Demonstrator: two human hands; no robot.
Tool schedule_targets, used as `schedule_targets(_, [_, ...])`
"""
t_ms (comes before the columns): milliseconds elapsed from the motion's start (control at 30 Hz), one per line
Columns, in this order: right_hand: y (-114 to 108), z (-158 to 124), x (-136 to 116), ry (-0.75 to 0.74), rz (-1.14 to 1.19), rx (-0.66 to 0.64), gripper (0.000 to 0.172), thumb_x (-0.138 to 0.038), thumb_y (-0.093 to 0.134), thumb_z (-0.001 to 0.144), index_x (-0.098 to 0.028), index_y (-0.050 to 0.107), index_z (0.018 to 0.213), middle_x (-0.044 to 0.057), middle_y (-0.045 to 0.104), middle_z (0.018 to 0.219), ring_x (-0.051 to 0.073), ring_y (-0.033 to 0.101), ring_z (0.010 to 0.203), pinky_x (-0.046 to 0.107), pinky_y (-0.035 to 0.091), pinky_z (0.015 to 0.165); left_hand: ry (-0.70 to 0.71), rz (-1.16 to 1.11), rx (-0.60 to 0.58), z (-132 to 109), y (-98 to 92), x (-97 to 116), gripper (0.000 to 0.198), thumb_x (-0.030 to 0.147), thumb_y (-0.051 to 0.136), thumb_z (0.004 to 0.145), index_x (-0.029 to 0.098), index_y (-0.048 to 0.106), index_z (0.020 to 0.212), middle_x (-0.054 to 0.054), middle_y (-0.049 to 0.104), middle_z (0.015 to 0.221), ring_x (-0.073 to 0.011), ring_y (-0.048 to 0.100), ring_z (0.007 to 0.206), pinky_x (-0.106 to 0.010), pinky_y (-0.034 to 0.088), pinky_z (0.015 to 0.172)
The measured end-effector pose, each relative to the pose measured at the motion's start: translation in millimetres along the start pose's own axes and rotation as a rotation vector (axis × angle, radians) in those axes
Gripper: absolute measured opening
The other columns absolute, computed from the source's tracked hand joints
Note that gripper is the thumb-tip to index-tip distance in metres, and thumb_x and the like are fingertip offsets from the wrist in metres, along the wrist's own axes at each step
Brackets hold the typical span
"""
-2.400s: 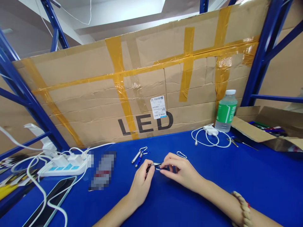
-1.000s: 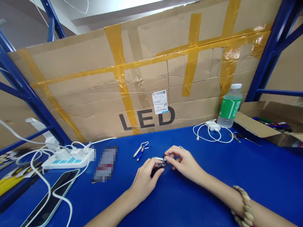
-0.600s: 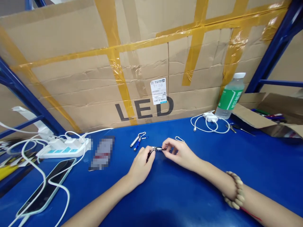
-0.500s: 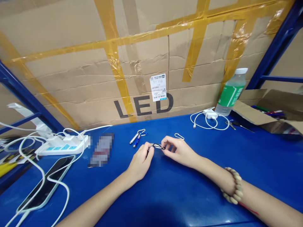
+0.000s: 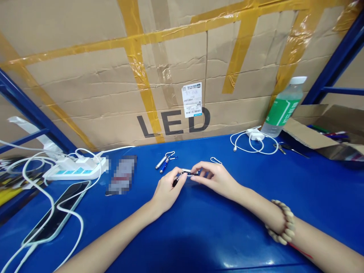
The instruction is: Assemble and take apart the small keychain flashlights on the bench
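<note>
My left hand (image 5: 167,188) and my right hand (image 5: 216,179) meet over the blue table (image 5: 284,182), both pinched on one small black and silver keychain flashlight (image 5: 184,174). The left fingers grip its dark body, the right fingertips pinch its silver end. Just beyond the left hand lie two more small flashlights (image 5: 162,163), one silver and one blue, with clips. A loose metal clip (image 5: 215,160) lies on the table just behind my right hand. A beaded bracelet (image 5: 281,222) sits on my right wrist.
A taped cardboard sheet marked LED (image 5: 173,123) closes off the back. A power strip (image 5: 75,170) with white cables and a phone (image 5: 55,220) lie at left. At right stand a water bottle (image 5: 283,108), a white charger cable (image 5: 254,140) and an open cardboard box (image 5: 327,138).
The view has tilted downward. Both hands stay together on the small flashlight, turning it slightly between the fingers; everything else on the table has kept its place.
</note>
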State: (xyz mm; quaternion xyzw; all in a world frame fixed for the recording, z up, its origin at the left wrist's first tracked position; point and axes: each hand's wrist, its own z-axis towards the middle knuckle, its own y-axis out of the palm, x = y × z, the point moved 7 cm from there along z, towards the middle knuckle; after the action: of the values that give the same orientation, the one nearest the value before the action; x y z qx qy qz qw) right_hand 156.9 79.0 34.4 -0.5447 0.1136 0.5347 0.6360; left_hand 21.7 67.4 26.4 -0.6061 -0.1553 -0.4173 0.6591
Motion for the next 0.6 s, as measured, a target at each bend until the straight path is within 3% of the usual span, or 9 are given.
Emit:
schedule_targets(233, [2,1,-3,-0.051,-0.018,-0.007,0.03,-0.039,0.056,0.081,-0.02,0.063,0.103,0.004,0.066,0.089,0.01,0.06,0.064,0.02,0.047,0.058,0.026,-0.02,-0.009,-1,0.0,2,0.026,0.039,0.037,0.089,0.019,0.054,0.089,0.001,0.061,0.083,-0.0124,0.054,0.071,-0.021,0.038,0.065])
schedule_targets(433, [8,0,-5,-0.079,-0.056,-0.083,0.031,-0.037,0.053,0.084,-0.017,0.064,0.105,0.003,0.065,0.079,0.008,0.057,0.053,0.021,0.045,0.059,0.089,-0.033,-0.053,-1,1.8,6,0.024,0.035,0.036,0.089,0.018,0.053,0.092,0.0,0.059,0.082,-0.0125,0.053,0.071,-0.022,0.039,0.065])
schedule_targets(600, [11,-3,-13,-0.149,-0.2,-0.138,0.03,-0.033,0.048,0.087,-0.019,0.061,0.11,0.003,0.063,0.076,0.011,0.054,0.063,0.022,0.042,0.061,0.079,-0.047,-0.07,-2,3.4,5,0.025,0.036,0.034,0.09,0.019,0.052,0.094,0.001,0.057,0.076,-0.0115,0.051,0.066,-0.022,0.038,0.064])
